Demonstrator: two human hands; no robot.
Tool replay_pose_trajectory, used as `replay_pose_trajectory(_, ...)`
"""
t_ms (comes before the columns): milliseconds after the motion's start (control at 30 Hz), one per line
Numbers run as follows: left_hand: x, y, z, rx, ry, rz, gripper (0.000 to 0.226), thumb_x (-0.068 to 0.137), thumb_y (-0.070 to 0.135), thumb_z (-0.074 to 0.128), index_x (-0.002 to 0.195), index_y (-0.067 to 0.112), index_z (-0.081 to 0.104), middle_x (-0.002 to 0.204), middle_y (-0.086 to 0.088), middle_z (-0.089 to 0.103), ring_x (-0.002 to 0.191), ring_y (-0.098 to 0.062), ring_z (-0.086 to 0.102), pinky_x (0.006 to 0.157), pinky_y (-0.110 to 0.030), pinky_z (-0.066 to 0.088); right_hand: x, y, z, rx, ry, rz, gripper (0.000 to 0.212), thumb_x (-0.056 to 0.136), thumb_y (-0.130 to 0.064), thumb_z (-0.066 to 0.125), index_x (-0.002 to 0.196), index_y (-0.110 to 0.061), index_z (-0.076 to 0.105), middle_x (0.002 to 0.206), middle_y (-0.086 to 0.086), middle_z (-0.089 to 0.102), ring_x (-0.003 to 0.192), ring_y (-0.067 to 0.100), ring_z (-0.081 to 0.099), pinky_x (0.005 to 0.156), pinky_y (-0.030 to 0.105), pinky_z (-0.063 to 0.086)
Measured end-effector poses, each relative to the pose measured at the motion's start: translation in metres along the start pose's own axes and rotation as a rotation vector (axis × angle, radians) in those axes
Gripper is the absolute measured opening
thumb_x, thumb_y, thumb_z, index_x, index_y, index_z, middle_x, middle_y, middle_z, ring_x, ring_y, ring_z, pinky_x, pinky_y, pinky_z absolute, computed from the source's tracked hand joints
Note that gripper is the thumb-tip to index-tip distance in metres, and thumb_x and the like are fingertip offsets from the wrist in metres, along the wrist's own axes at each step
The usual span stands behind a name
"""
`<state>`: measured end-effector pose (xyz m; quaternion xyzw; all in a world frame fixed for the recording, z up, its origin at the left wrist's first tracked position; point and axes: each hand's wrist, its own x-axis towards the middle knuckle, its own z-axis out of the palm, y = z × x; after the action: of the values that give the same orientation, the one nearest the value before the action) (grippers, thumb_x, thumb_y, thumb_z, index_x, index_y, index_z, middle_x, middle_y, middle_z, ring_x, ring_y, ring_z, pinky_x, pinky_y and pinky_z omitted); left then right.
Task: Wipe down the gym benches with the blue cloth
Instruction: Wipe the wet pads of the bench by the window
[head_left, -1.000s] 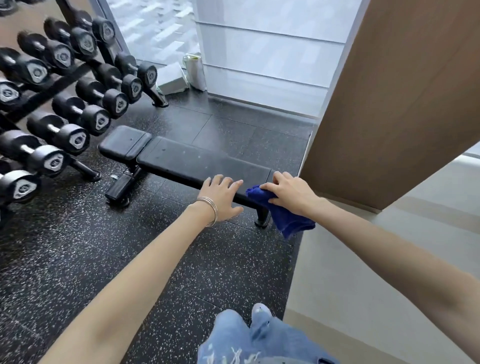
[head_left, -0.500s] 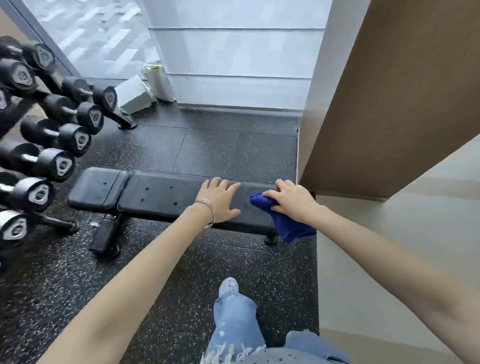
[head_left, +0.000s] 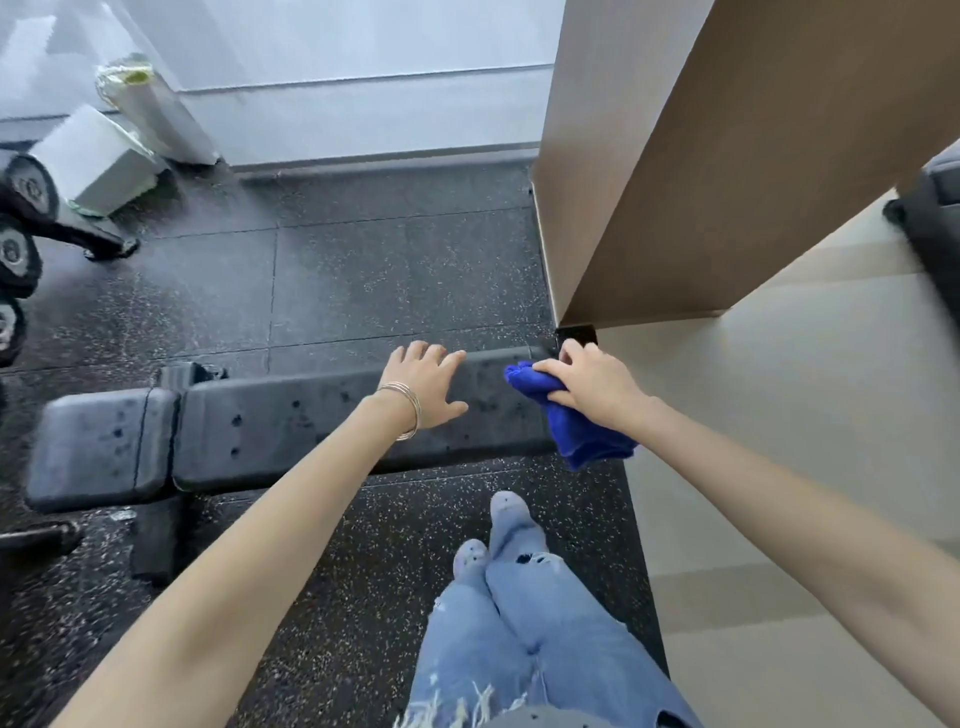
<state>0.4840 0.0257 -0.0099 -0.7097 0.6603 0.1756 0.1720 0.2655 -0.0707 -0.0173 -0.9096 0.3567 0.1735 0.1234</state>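
This is looking like a gym. A black padded weight bench (head_left: 291, 431) is standing on speckled black rubber floor tiles (head_left: 363, 280). Round dumbbell ends (head_left: 31, 189) are showing at the left edge, blurred, above a rack foot (head_left: 98, 244) that is resting on the tiles. Daylight is coming through a pale window wall (head_left: 363, 62) behind.

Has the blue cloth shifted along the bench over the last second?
No. The blue cloth, gripped by the right hand, stays at the same end of the bench; only the camera view swung.
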Motion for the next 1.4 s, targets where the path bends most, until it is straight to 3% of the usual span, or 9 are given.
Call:
replay_pose_trajectory(300, 0.071, -0.030, 0.017, -0.053, -0.102, -0.004, 0.074, 0.087, 0.055, 0.049, 0.147, 0.022, 0.022, 0.147, -0.005, 0.035, 0.137, -0.029, 0.027, 0.111, -0.043, 0.027, 0.074, 0.020, 0.043, 0.079, -0.144, 0.066, 0.045, 0.095, -0.040, 0.049, 0.138, -0.031, 0.039, 0.124, 0.008, 0.040, 0.106, 0.031, 0.045, 0.088, 0.041, 0.045)
replay_pose_trajectory(633, 0.169, -0.037, 0.064, -0.102, -0.209, 0.041, 0.072, 0.088, 0.052, 0.049, 0.147, 0.020, 0.023, 0.148, -0.008, 0.033, 0.136, -0.031, 0.028, 0.110, -0.044, 0.027, 0.137, 0.032, 0.101, 0.177, -0.234, 0.162, 0.042, 0.095, -0.037, 0.050, 0.136, -0.030, 0.041, 0.119, 0.008, 0.040, 0.105, 0.030, 0.043, 0.084, 0.041, 0.043)
replay_pose_trajectory(967, 0.250, -0.066, 0.155, -0.162, -0.275, 0.061, 0.073, 0.089, 0.048, 0.052, 0.147, 0.017, 0.021, 0.149, -0.010, 0.030, 0.135, -0.032, 0.029, 0.110, -0.043, 0.028, 0.223, 0.034, 0.168, 0.270, -0.159, 0.408, 0.047, 0.093, -0.031, 0.053, 0.138, -0.029, 0.039, 0.121, 0.009, 0.039, 0.109, 0.028, 0.040, 0.082, 0.040, 0.041)
replay_pose_trajectory(1200, 0.301, -0.090, 0.222, -0.160, -0.285, 0.098, 0.079, 0.088, 0.046, 0.056, 0.149, 0.015, 0.017, 0.154, -0.010, 0.022, 0.140, -0.032, 0.022, 0.114, -0.045, 0.024, 0.289, 0.042, 0.229, 0.322, -0.017, 0.613, 0.045, 0.095, -0.028, 0.052, 0.138, -0.029, 0.040, 0.123, 0.009, 0.039, 0.111, 0.027, 0.039, 0.085, 0.043, 0.041)
replay_pose_trajectory(1300, 0.315, -0.089, 0.250, -0.161, -0.275, 0.121, 0.082, 0.087, 0.047, 0.056, 0.149, 0.014, 0.015, 0.154, -0.010, 0.021, 0.141, -0.031, 0.022, 0.115, -0.045, 0.023, 0.308, 0.041, 0.259, 0.300, -0.031, 0.684, 0.047, 0.095, -0.036, 0.050, 0.140, -0.032, 0.036, 0.126, 0.009, 0.038, 0.111, 0.029, 0.038, 0.086, 0.043, 0.040)
replay_pose_trajectory(1400, 0.321, -0.085, 0.273, -0.178, -0.258, 0.141, 0.084, 0.086, 0.048, 0.057, 0.149, 0.013, 0.015, 0.153, -0.010, 0.024, 0.139, -0.032, 0.025, 0.114, -0.045, 0.025, 0.315, 0.037, 0.282, 0.201, 0.057, 0.747, 0.048, 0.091, -0.047, 0.049, 0.137, -0.036, 0.038, 0.128, 0.008, 0.038, 0.108, 0.031, 0.038, 0.083, 0.042, 0.036)
